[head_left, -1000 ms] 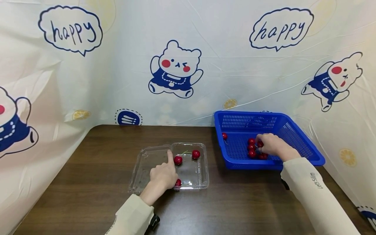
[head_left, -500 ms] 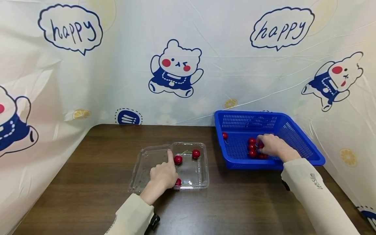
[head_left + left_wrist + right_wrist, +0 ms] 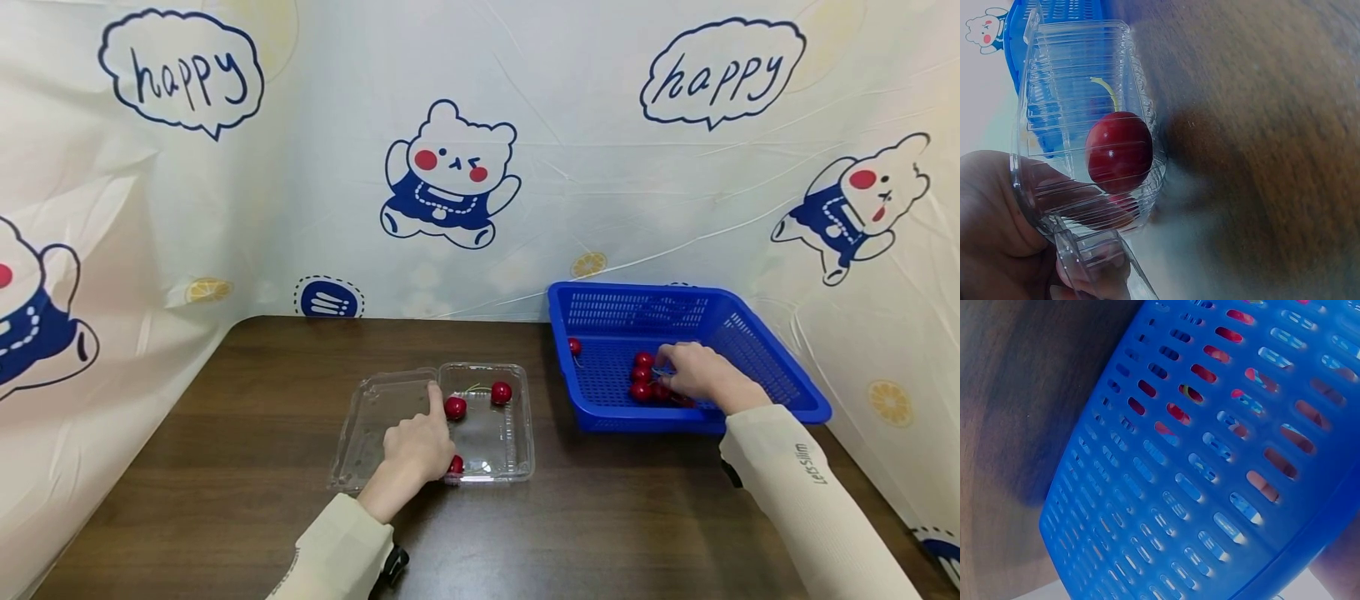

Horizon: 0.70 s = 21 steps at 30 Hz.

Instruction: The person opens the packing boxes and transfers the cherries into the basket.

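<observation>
My left hand (image 3: 417, 446) rests over the hinge of a clear plastic clamshell box (image 3: 491, 446), its index finger straight along the seam. Inside the box's right half lie a cherry (image 3: 455, 408) near that finger, a second cherry (image 3: 501, 393) at the back, and a third (image 3: 456, 465) at the front, partly behind the hand. The left wrist view shows a large cherry (image 3: 1119, 153) through the ribbed wall. My right hand (image 3: 697, 371) reaches into a blue plastic basket (image 3: 630, 421), fingers bent down among several cherries (image 3: 641, 392). Its fingertips are partly hidden, so a grip cannot be confirmed.
A lone cherry (image 3: 574, 347) lies at the basket's left wall. The box's open lid (image 3: 367, 425) lies flat to the left on the brown wooden table (image 3: 225, 467). A patterned cloth (image 3: 315, 167) hangs behind and at both sides.
Beside my right hand, the front cherries have shifted slightly, and the red one between its fingers no longer shows. My left hand and the box have stayed still.
</observation>
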{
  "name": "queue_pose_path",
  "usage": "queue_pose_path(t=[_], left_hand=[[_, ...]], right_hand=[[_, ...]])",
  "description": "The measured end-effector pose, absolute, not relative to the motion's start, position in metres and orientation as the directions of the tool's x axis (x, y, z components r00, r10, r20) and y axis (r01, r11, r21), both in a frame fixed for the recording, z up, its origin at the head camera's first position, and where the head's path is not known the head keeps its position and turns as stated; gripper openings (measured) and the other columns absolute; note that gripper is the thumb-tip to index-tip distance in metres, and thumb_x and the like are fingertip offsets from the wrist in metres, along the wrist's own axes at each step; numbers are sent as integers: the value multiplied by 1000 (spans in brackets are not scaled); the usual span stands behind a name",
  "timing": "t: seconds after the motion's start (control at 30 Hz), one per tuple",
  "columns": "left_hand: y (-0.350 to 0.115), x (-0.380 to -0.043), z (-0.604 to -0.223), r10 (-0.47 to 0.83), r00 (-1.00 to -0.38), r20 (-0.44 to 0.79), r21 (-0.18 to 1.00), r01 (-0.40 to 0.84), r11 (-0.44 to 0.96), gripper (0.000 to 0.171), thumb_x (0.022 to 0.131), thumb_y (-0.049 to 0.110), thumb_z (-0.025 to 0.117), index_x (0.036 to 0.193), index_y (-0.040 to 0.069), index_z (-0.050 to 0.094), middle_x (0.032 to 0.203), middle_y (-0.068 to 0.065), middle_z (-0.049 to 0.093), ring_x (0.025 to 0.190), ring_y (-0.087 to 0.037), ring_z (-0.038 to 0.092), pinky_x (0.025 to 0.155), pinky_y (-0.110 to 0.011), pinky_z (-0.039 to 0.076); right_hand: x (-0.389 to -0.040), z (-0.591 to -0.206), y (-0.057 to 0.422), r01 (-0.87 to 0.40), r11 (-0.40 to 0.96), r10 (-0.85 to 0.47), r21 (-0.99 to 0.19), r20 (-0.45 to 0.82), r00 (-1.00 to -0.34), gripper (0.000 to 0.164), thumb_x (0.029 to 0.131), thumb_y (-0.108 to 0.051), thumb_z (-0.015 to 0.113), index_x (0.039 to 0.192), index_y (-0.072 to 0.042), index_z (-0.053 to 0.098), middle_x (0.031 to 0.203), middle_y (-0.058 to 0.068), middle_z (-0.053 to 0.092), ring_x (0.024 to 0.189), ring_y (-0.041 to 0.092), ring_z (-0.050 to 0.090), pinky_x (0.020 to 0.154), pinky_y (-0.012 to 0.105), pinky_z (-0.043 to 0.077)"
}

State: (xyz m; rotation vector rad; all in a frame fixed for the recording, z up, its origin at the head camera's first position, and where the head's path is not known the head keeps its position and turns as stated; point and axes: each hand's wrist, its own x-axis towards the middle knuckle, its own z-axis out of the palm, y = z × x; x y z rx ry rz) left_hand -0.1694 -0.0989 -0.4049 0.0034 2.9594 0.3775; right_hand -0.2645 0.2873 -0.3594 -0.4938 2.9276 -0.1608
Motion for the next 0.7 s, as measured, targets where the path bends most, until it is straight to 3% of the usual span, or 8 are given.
queue_pose_path(t=[0.47, 0.7], left_hand=[[-99, -169, -404, 18, -987, -158, 252, -23, 967, 83, 84, 17, 56, 152, -1, 12, 51, -9, 55, 46, -24, 52, 43, -36, 37], [-99, -169, -405, 17, -987, -162, 252, -25, 967, 83, 84, 17, 56, 152, -1, 12, 52, -9, 55, 46, -23, 51, 42, -35, 35]], right_hand=[[-267, -358, 290, -329, 933, -347, -148, -119, -930, 25, 89, -12, 62, 108, 4, 65, 97, 22, 69, 78, 28, 60, 78, 56, 54], [-267, -351, 285, -314, 933, -336, -176, -114, -935, 29, 90, -16, 64, 111, 3, 63, 102, 24, 68, 82, 30, 61, 80, 58, 55]])
